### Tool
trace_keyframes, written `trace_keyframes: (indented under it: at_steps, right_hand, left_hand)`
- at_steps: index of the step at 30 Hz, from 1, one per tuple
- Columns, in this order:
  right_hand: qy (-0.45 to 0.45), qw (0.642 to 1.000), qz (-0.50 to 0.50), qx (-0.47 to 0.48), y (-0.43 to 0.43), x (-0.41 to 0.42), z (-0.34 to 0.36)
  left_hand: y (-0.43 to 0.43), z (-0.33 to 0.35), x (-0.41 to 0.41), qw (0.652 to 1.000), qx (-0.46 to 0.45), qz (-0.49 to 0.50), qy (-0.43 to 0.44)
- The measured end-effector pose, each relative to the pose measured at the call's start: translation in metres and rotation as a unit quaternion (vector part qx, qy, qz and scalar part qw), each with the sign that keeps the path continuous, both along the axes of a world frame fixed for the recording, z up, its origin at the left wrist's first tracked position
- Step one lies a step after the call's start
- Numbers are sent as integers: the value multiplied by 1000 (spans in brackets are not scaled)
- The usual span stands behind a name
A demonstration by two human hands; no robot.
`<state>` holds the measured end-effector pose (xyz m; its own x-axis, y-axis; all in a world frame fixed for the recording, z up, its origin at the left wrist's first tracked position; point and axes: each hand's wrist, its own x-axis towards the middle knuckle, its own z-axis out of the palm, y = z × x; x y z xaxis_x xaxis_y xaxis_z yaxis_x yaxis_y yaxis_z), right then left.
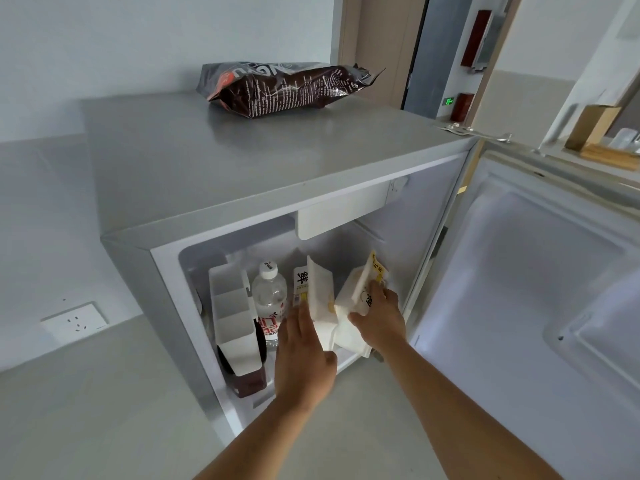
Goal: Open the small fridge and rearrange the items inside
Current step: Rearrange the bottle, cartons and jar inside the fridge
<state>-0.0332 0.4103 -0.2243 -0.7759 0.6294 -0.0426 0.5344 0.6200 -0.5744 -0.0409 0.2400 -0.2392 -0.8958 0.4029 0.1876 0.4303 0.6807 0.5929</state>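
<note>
The small grey fridge stands with its door swung wide to the right. Inside, two white milk cartons sit side by side. My left hand grips the left carton with the thumb on its near side. My right hand grips the right carton, which leans to the right. A clear water bottle stands left of the cartons. A white divided bin sits at the far left above a dark red bottle.
A dark snack bag lies on the fridge top. A wall socket is low on the left wall. A wooden box stands on a counter behind the door. The floor in front is pale grey.
</note>
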Motion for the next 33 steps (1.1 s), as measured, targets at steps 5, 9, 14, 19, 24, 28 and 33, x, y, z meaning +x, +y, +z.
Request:
trace_keyframes:
  at_steps: [5, 9, 14, 19, 24, 28, 33]
  right_hand:
    - [13, 999, 31, 7, 5, 4, -2]
    - [24, 996, 81, 1, 14, -1, 4]
    - [56, 996, 54, 31, 18, -4, 10]
    - [91, 992, -45, 71, -7, 21, -6]
    - [145, 979, -139, -43, -29, 22, -20]
    - [177, 960, -167, -140, -28, 2, -14]
    - [176, 967, -134, -127, -10, -13, -4]
  left_hand:
    - [-2, -1, -2, 1000, -6, -4, 6]
    - [0, 0, -1, 1000, -10, -7, 4]
    - [-1, 1, 1, 1000, -10, -7, -13]
    - [-1, -7, 2, 999, -3, -14, -41]
    - [3, -9, 4, 997, 22, -9, -67]
    - [3, -9, 4, 996, 28, -8, -82]
    - [4, -6, 3, 995, 33, -20, -95]
